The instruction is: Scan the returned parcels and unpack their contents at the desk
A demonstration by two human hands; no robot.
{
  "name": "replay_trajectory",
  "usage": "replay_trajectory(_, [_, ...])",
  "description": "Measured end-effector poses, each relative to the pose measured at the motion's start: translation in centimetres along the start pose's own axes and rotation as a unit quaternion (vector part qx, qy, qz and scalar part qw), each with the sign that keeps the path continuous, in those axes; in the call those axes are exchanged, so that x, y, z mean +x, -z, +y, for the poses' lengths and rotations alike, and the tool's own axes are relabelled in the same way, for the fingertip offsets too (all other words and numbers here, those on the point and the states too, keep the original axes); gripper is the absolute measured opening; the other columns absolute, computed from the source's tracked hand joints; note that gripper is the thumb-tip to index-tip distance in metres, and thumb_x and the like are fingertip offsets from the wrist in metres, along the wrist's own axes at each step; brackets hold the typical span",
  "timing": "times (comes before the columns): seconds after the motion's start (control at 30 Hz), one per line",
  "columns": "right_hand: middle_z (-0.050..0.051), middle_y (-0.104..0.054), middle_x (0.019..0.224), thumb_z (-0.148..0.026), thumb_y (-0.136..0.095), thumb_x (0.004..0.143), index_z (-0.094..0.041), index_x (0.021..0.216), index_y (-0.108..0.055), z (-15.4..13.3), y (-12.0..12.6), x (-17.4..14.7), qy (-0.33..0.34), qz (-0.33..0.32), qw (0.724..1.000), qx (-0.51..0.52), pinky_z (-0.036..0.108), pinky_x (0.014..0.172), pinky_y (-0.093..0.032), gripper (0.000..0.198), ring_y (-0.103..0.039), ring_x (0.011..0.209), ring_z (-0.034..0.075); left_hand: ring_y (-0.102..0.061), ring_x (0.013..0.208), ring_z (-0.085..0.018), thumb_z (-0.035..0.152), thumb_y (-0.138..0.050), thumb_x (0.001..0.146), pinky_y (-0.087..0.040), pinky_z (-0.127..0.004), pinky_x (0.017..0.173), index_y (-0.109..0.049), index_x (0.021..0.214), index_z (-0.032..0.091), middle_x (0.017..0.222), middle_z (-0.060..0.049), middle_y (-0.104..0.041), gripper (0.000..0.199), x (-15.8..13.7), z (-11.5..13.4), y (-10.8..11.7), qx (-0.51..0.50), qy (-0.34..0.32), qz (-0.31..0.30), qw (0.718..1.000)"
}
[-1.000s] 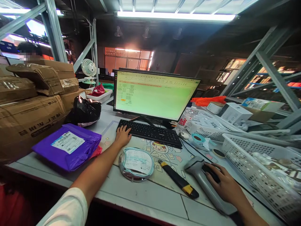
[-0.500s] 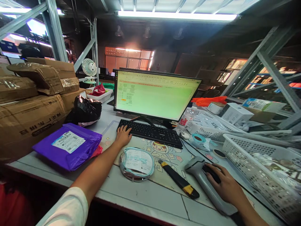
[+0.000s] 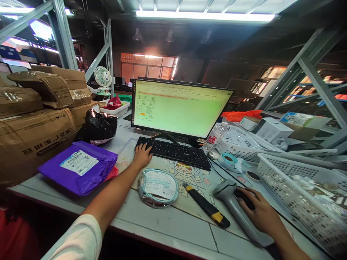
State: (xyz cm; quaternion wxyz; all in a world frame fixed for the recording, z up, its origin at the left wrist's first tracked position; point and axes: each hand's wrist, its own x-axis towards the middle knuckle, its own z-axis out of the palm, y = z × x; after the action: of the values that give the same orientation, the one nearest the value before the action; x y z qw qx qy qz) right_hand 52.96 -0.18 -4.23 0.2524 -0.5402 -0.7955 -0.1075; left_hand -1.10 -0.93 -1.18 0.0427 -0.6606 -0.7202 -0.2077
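My left hand rests on the left end of a black keyboard, its fingers spread over the keys. A black computer mouse sits under my right hand, whose fingers curve over it. Just left of that hand lies a grey barcode scanner. Between my hands are a black and yellow utility knife and a coiled light-blue cable in a clear bag with a printed label. Behind the keyboard stands a monitor showing a pale green spreadsheet.
On the left are a purple parcel, a black plastic bag and stacked cardboard boxes. White baskets stand along the right side. Nearby are a plastic bottle and a roll of blue tape.
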Motion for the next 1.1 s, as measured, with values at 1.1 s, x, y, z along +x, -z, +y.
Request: replay_trajectory(1.1, [0.017,-0.065,0.127,-0.053,-0.043,0.093,-0.018,0.120,-0.071,0.43,-0.13,-0.83,0.023,0.021,0.999,-0.041,0.051,0.085,-0.061,0.053,-0.071,0.103,0.036,-0.028,0.154,-0.038,0.039,-0.048,0.100,-0.022,-0.056,0.126,-0.053,0.153,0.024,0.166,-0.010,-0.038,0.055,0.05,-0.22,-0.26,0.003,-0.013,-0.006,1.000])
